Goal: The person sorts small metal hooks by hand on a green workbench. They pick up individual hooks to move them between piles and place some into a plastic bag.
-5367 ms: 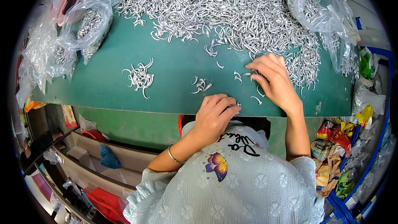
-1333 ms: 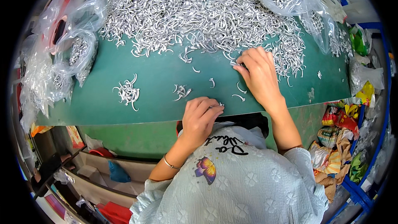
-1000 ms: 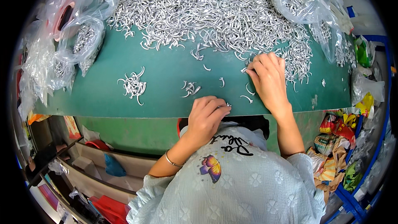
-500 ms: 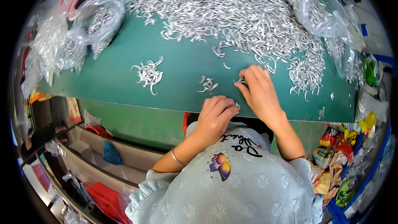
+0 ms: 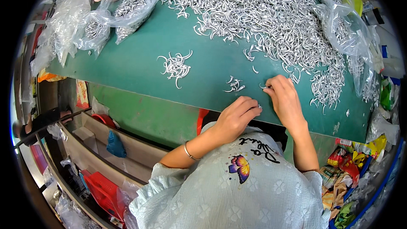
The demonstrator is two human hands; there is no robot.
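Observation:
My right hand (image 5: 286, 101) is over the green table, thumb and fingertips pinched on a small curved silver metal piece (image 5: 263, 86) whose thin end sticks out. Close to the table's front edge, my left hand (image 5: 238, 118) is curled closed, with a bit of silver showing at its fingertips. Most of what it holds is hidden. Just beyond the left hand lies a small cluster of curved pieces (image 5: 234, 85). Farther left is a larger loose pile (image 5: 176, 67) of the same kind. One single piece (image 5: 255, 69) lies beyond my right fingertips.
A broad heap of silver pieces (image 5: 263, 12) covers the table's far side, with a smaller heap (image 5: 328, 85) at right. Clear plastic bags (image 5: 135, 10) holding pieces stand at far left; another bag (image 5: 354, 38) is at right. A red basket (image 5: 106, 197) sits lower left.
The whole scene has shifted to the right in the picture as the view turned. A curved piece now shows more plainly at my right fingertips. Both hands stay near the same spots on the table.

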